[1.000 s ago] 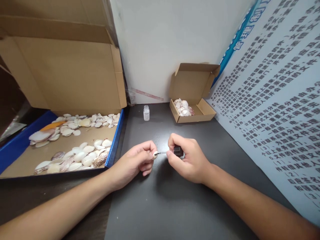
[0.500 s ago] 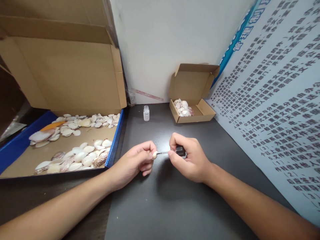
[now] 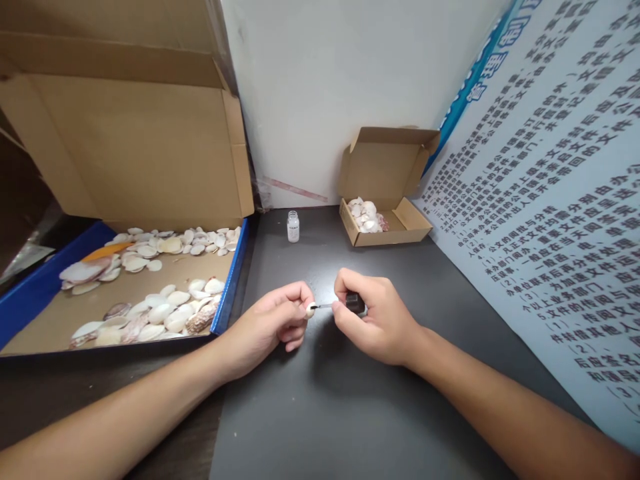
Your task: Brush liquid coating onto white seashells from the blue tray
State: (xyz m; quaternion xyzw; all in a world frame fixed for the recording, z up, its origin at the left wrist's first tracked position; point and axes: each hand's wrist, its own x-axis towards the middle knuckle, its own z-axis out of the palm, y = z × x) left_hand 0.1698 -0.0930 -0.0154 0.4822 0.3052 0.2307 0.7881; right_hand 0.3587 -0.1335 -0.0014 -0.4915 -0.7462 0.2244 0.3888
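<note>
Far left of the small glass bottle (image 3: 293, 226), a large open cardboard box (image 3: 125, 147) with blue walls, flap raised behind, floor strewn with loose seashells (image 3: 150, 287) in two rough bands, an orange strip among the far ones; nearer than the bottle and a little to its left, the left hand (image 3: 270, 327) resting on the dark tabletop (image 3: 320, 413), fingers curled together and clamped on a small pale shell (image 3: 311, 309) pinched at the fingertips; just right of that shell, touching it, the thin brush (image 3: 324, 307) lying roughly level, its black cap (image 3: 355, 303) gripped in the right hand (image 3: 375, 320), thumb and forefinger closed tight on the stem, remaining fingers folded around the cap; both hands near each other in front of the bottle, well apart from it; bottle itself upright, uncapped, close to the white wall; right of the bottle and at about the same depth, a small cardboard box (image 3: 400, 230) with lid tipped back, holding a heap of shells at its left end; farther right again, a slanted printed board (image 3: 550, 200) covered in dark characters with a blue band at top.
</note>
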